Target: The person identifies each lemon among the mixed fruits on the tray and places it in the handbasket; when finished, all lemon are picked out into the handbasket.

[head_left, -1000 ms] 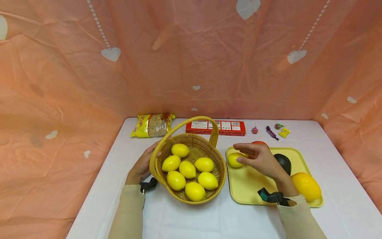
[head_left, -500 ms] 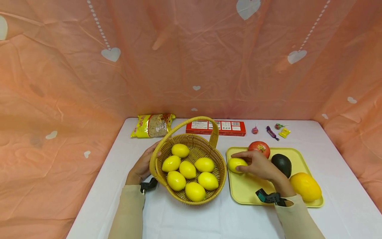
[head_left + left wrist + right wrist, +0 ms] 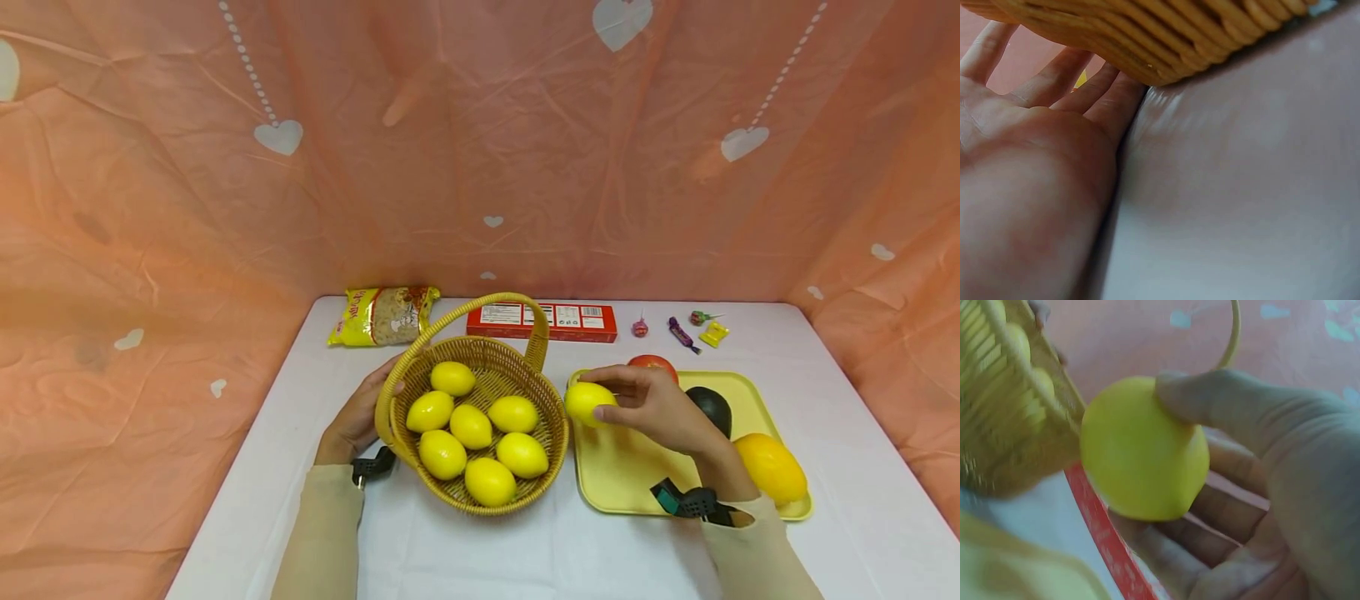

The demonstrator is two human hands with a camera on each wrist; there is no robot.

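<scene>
My right hand (image 3: 652,408) pinches a yellow lemon (image 3: 589,403) between thumb and fingers, above the left end of the pale yellow tray (image 3: 622,483). In the right wrist view the lemon (image 3: 1144,450) is off the tray, with the thumb over its top and the fingers beneath. A wicker basket (image 3: 551,479) with a tall looped handle holds several lemons (image 3: 471,427). Against its left side rests my left hand (image 3: 363,417), fingertips at the rim. The left wrist view shows its fingers (image 3: 1054,78) nearly straight beside the wicker wall (image 3: 1166,37).
On the tray lie a red pomegranate-like fruit (image 3: 654,364), a dark avocado (image 3: 710,410) and a large yellow fruit (image 3: 772,468). Behind the basket are a yellow snack bag (image 3: 384,317) and a red box (image 3: 540,322). Small candies (image 3: 682,335) lie at the back right.
My right hand has come down on the lemon at the tray's left end, taken hold of it and raised it slightly. My left hand and the basket have stayed put.
</scene>
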